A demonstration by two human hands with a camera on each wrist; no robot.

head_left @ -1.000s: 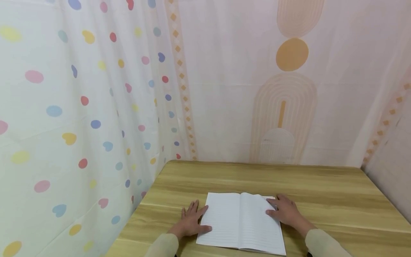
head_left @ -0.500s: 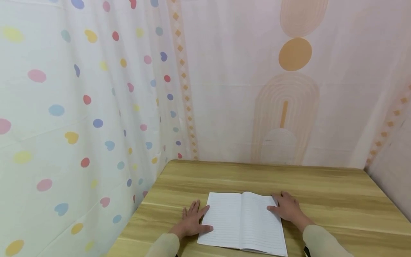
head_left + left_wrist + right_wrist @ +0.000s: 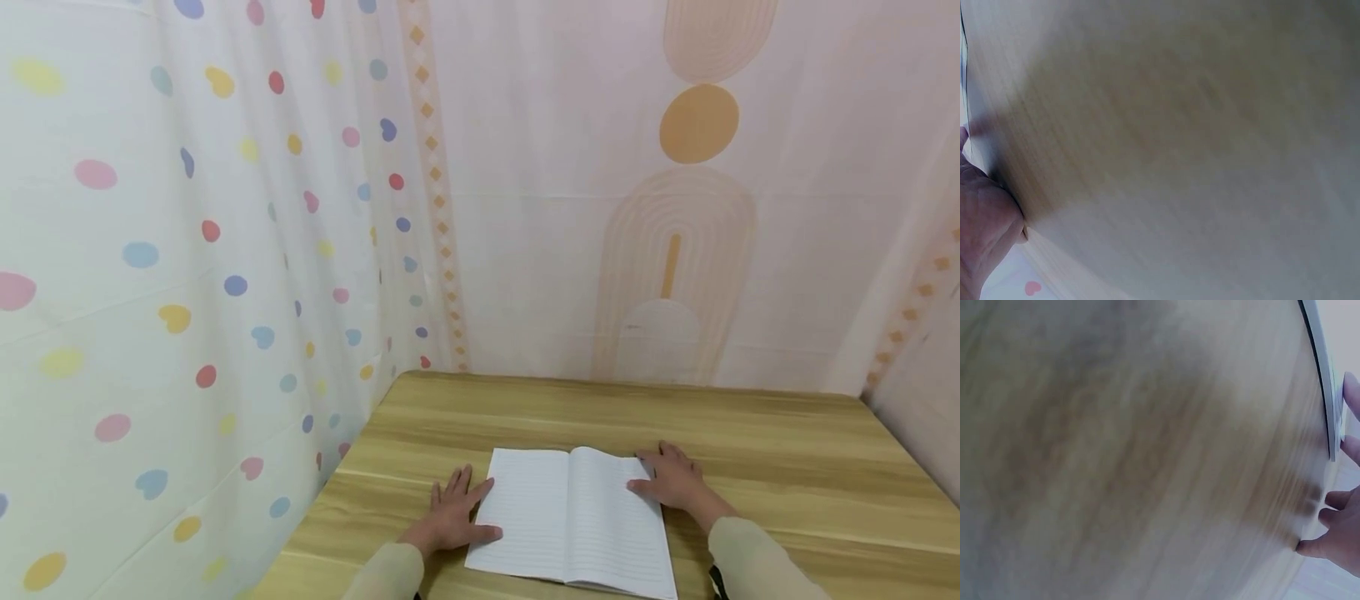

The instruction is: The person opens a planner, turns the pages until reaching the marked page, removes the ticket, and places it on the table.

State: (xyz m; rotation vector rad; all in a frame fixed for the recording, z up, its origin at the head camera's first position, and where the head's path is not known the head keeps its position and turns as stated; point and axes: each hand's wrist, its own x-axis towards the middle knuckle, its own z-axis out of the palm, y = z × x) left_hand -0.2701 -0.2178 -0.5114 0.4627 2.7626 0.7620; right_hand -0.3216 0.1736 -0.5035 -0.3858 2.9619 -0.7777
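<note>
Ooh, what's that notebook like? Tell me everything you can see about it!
The notebook lies open on the wood-patterned table. It looks like thin white paper, with faint ruled lines and no writing I can make out. Its right page curves up beside the middle fold. The left hand has its thumb on the left page; the right hand has its thumb on the right page.

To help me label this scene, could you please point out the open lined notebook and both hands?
open lined notebook (image 3: 567, 521): head view, on its central fold
left hand (image 3: 452, 520): head view, on the back of it
right hand (image 3: 675, 482): head view, on the back of it
</note>
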